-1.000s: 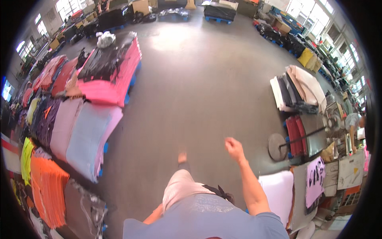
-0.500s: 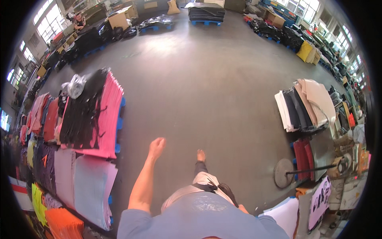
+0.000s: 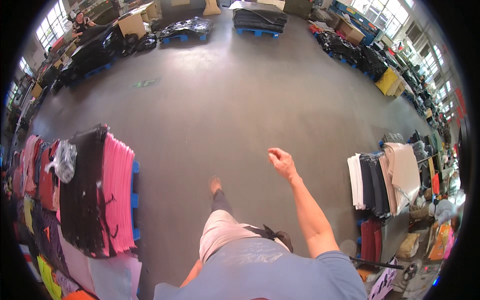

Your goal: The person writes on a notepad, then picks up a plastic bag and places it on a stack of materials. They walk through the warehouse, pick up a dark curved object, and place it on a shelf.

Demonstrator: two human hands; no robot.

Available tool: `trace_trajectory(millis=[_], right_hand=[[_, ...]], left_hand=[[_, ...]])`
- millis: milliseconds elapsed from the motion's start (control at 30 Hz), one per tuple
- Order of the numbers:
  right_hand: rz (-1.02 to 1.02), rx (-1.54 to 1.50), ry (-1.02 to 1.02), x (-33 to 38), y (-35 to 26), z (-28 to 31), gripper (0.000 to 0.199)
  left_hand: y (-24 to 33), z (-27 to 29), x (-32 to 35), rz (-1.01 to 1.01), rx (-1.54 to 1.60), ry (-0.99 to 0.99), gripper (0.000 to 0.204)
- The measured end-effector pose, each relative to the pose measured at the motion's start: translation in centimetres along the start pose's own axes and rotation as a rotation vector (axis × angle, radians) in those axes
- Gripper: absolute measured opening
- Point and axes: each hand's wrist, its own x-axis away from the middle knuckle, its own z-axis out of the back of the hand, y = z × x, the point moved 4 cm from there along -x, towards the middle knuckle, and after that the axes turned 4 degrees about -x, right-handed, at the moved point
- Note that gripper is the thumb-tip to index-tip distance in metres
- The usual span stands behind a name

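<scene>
My right hand (image 3: 282, 163) swings out in front of my body over the grey floor (image 3: 240, 105). Its fingers are loosely curled in, and I see nothing held in them. Only a bit of my left arm (image 3: 192, 273) shows, low beside my waist; the left hand itself is hidden. One foot (image 3: 215, 184) is stepping ahead of me. Neither hand touches any of the stacks around. To the left stands a tall stack of pink sheets (image 3: 120, 195) with black sheeting (image 3: 82, 200) beside it, on a blue pallet (image 3: 135, 200).
On the right stand white, dark and beige sheets (image 3: 402, 172), with dark red ones (image 3: 371, 240) nearer me. Ahead, a black stack (image 3: 257, 21) sits on a blue pallet. Black-wrapped goods (image 3: 187, 27) line the far side. Another person (image 3: 80, 25) is at the far left.
I have moved forward, and the side stacks have slid nearer. My left arm has swung back out of sight, my right arm forward. The other foot now leads.
</scene>
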Motion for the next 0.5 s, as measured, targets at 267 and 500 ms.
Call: trace_trajectory(millis=[267,500], right_hand=[[-0.849,0.522,-0.43,5.7,16.1,0.1,0.037],[-1.117,0.296,-0.188,-3.5,28.1,-1.2,0.032]], left_hand=[[45.8,34.6,-24.4,-0.398,-0.042,0.35,0.042],[78.6,54.7,-34.8,-0.857,0.557,0.373,0.032]])
